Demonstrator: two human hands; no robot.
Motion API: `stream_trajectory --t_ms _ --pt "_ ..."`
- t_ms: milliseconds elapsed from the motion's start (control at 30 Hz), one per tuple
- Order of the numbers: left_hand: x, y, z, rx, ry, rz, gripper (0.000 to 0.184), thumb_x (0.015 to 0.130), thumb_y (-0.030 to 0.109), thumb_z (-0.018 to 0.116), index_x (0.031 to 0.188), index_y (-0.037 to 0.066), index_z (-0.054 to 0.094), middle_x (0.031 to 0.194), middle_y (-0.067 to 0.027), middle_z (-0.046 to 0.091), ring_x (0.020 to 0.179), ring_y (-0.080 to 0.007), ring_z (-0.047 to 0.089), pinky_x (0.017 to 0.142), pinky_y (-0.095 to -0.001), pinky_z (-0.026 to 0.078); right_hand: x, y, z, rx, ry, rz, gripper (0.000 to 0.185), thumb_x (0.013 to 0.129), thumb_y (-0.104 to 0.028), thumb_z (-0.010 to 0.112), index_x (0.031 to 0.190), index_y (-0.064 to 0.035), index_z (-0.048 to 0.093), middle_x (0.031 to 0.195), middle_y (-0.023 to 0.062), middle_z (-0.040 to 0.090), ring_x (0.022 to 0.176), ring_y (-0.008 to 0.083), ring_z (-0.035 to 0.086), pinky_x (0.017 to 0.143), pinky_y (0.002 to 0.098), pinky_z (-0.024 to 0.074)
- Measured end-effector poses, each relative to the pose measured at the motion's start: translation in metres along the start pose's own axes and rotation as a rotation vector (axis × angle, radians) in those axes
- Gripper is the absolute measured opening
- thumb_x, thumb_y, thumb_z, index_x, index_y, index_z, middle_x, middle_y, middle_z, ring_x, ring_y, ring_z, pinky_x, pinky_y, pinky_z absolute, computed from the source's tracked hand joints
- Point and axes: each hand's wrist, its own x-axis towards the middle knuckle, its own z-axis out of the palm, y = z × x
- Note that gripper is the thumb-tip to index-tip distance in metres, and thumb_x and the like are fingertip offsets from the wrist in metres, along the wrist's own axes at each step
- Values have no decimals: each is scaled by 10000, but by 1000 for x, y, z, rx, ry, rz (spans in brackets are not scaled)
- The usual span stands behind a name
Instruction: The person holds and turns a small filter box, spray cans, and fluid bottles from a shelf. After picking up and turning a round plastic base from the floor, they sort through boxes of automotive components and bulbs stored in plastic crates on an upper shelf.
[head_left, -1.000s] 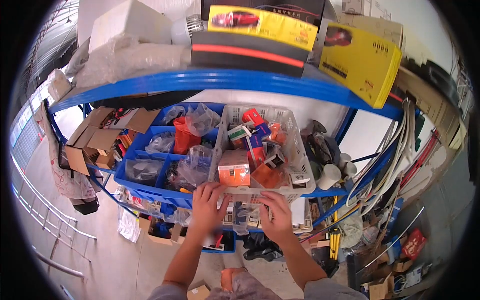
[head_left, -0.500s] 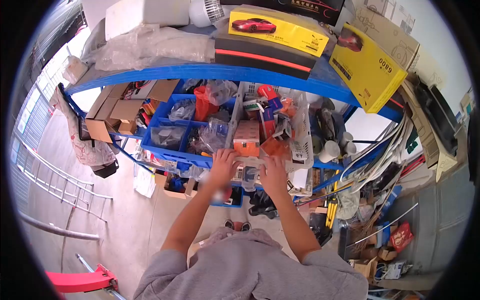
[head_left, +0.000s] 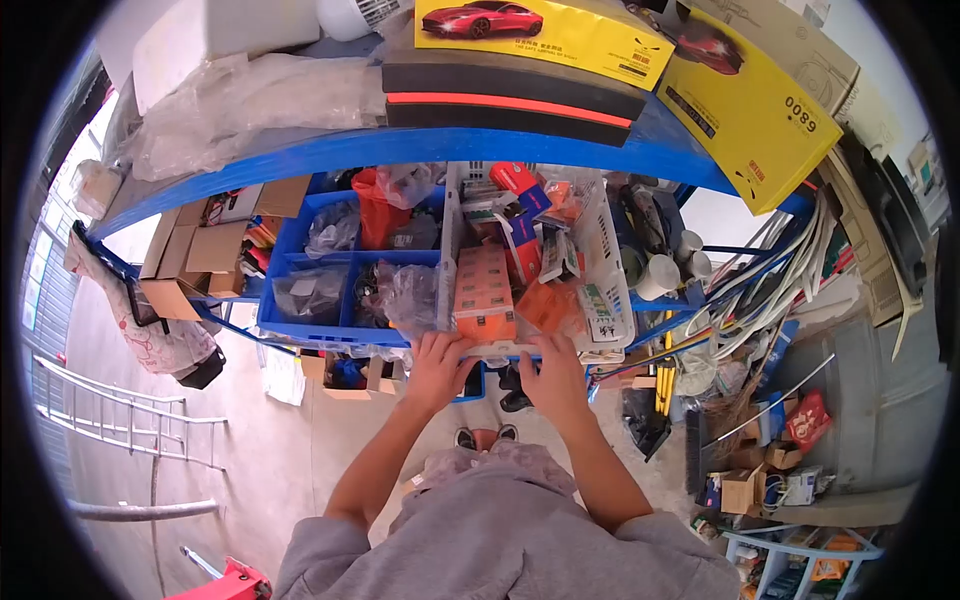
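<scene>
A white plastic basket (head_left: 618, 290) sits on the middle shelf, filled with small boxes and bagged parts. My left hand (head_left: 438, 375) has its fingers hooked over the left part of the front rim. On the right part of that rim, my right hand (head_left: 556, 380) grips in the same way, its thumb on the near side. Just behind the rim, between the hands, stands an orange box (head_left: 484, 290). Beside it lie an orange packet (head_left: 550, 306) and several red and blue boxes. A blue divided bin (head_left: 300, 325) with bagged parts adjoins the basket on its left.
Above, a blue shelf beam (head_left: 400, 150) carries yellow car boxes (head_left: 540, 40) and plastic wrap (head_left: 250, 110). Left is an open cardboard box (head_left: 185, 250). White cups (head_left: 660, 275) and bundled cables (head_left: 770, 280) are at the right. A metal ladder (head_left: 130, 410) stands at the left.
My view has come closer to the shelf. The basket's front rim and both hands appear lower and nearer to me, covering more of the lower shelf. Both hands stay on the rim.
</scene>
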Motion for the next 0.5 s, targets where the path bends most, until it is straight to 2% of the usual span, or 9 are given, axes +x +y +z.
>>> stream_trajectory --t_ms 67,133,267,333,367,433,467,500 --pt "3 4 -7 4 5 -6 395 865 228 838 1208 115 679 1175 -66 643 1095 -311 592 950 -469 420 11 -12 -13 -43 -11 -10 260 942 -179 736 1129 -4 696 1099 194 708 1064 415 661 910 490 552" --pt "7 9 -6 28 -15 -41 396 861 248 844 1200 121 682 1162 -60 647 1093 -307 594 953 -465 417 24 -16 -12 160 48 4 250 967 -223 710 1094 -8 698 1027 201 730 1009 418 678 916 500 547" --pt "12 24 -22 15 -64 -114 415 847 240 865 1205 117 694 1199 -79 664 1141 -333 591 982 -498 408 46 -13 15 17 73 -132 274 1007 -271 671 1135 -29 680 999 209 740 933 427 709 830 526 576" --pt "16 36 -27 91 16 -124 400 850 226 862 1193 99 701 1245 -66 683 1154 -325 598 986 -487 405 55 -16 21 -145 -235 155 360 1049 -322 602 1235 -18 645 980 223 734 884 455 729 723 556 589" --pt "15 40 -32 90 17 -124 400 850 226 862 1193 99 701 1245 -66 683 1154 -325 598 986 -487 405 58 -20 20 -146 -235 155 360 1049 -322 602 1235 -18 645 980 223 734 884 455 729 723 556 589" --pt "20 55 -34 213 164 -274 486 867 219 853 1290 79 659 1380 -115 640 1237 -358 577 1039 -509 404 68 -25 8 -63 -420 184 595 1106 -516 431 1380 0 545 1090 258 740 1085 512 686 903 588 547" --pt "24 58 -39 213 164 -274 486 867 219 853 1290 79 659 1380 -115 640 1237 -358 577 1039 -509 404 66 -21 11 -64 -420 184 595 1106 -516 431 1380 0 545 1090 258 740 1085 512 686 903 588 547" --pt "30 61 -41 154 187 -340 543 874 221 850 1343 71 622 1436 -149 597 1289 -381 550 1073 -526 395 66 -13 15 -59 -396 78 605 1105 -515 437 1384 11 547 1115 264 734 1083 506 689 911 578 550"
